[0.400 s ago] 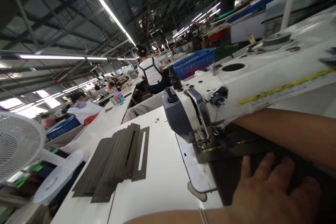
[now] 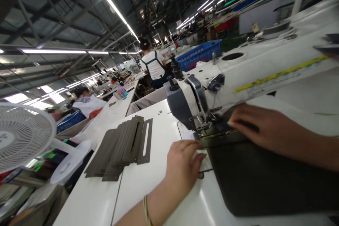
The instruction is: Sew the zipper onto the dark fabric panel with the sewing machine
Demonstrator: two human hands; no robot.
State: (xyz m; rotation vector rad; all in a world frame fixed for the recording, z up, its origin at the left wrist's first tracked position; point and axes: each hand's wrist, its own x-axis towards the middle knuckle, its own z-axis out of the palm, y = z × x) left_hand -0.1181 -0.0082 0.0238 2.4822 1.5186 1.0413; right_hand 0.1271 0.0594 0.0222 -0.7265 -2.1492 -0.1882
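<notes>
A white industrial sewing machine (image 2: 254, 67) stands on a white table (image 2: 148, 187). A dark fabric piece (image 2: 265, 176) lies under its needle area (image 2: 205, 125). My left hand (image 2: 182, 169) rests on the machine bed, fingers at the fabric's left edge near the presser foot. My right hand (image 2: 262, 129) lies flat on the fabric just right of the needle, pressing it down. Neither hand grips anything that I can see.
A fanned stack of dark slotted fabric pieces (image 2: 123, 148) lies left of the machine. A white fan (image 2: 21, 136) stands at the left edge. A blue basket (image 2: 202, 54) sits behind the machine. Other people work at benches beyond, one in a white shirt (image 2: 153, 65).
My left hand has moved left from the fabric's middle to its edge by the presser foot. My right hand has come into view on the fabric beside the needle. The view shifted slightly.
</notes>
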